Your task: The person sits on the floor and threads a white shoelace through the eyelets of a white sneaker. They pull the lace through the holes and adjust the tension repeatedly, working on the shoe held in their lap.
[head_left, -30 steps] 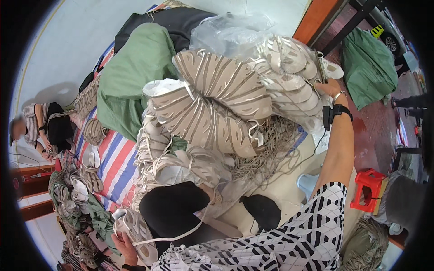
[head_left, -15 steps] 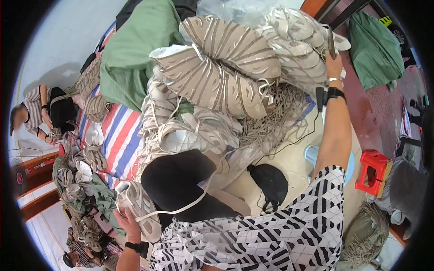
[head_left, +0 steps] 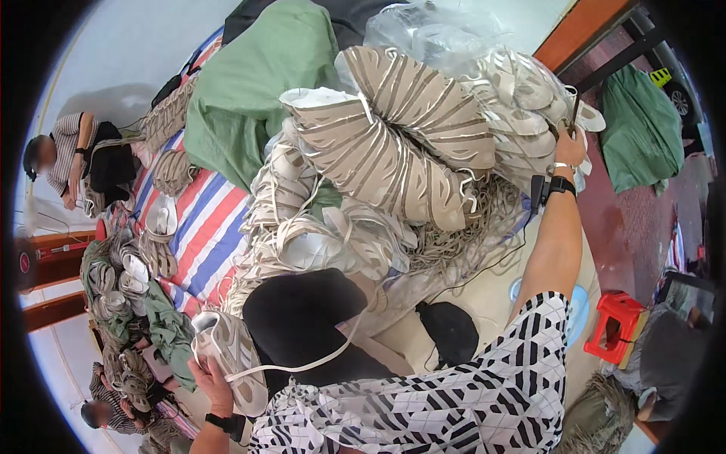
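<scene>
A pale shoe upper (head_left: 231,359) is being clasped by the left hand (head_left: 214,386), near left. The right hand (head_left: 569,147) is being closed on the far-right stacked bundle (head_left: 529,113), long axis running leftward.

Green sack (head_left: 242,98) slumped over a red, white and blue striped sheet (head_left: 200,227). Small red stool (head_left: 616,325) on the pale floor, another green bag (head_left: 643,129) beyond it. Clear plastic wrap (head_left: 431,30) at the top. Black bundle (head_left: 454,329), possibly cloth, lower down.
</scene>
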Motion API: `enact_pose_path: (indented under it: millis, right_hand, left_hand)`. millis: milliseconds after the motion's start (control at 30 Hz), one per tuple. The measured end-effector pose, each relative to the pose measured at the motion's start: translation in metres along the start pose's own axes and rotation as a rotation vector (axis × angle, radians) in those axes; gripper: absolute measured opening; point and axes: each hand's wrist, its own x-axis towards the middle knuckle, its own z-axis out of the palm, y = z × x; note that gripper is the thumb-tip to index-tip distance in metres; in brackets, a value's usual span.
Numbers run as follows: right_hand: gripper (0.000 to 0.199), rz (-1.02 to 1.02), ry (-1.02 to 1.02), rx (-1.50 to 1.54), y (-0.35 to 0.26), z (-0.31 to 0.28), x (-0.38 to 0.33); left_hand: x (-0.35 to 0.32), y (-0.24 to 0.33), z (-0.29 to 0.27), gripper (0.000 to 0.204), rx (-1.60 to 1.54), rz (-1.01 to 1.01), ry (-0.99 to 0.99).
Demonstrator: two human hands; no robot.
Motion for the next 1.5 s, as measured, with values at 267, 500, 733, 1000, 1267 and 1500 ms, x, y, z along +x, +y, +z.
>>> enact_pose_path:
  millis: [267, 500, 733, 1000, 1267, 1500]
  right_hand:
    - [0.055, 0.209, -0.144, 0.084, -0.013, 0.012, 0.008]
    - [0.019, 0.621, -0.469, 1.527, 0.131, -0.031, -0.012]
    - [0.029, 1.365, -0.779, 1.923, 0.165, -0.12, -0.31]
    - [0.016, 1.758, -0.854, 1.372, 0.132, -0.044, -0.495]
    - [0.017, 1.855, -1.079, 0.91, 0.103, -0.051, -0.539]
    - [0.029, 0.303, -1.105, 0.267, 0.123, -0.021, -0.498]
  left_hand:
    - [-0.003, 0.001, -0.005, 0.012, 0.065, -0.022, -0.011]
    - [0.012, -0.009, 0.007, 0.011, -0.066, 0.0, -0.062]
    - [-0.001, -0.026, -0.003, 0.011, -0.055, 0.024, -0.033]
    - [-0.008, -0.021, -0.011, 0.014, 0.026, 0.051, -0.008]
    - [-0.022, -0.029, -0.014, 0.012, -0.048, 0.058, 0.084]
    - [-0.026, -0.024, -0.01, 0.012, -0.063, 0.085, 0.12]
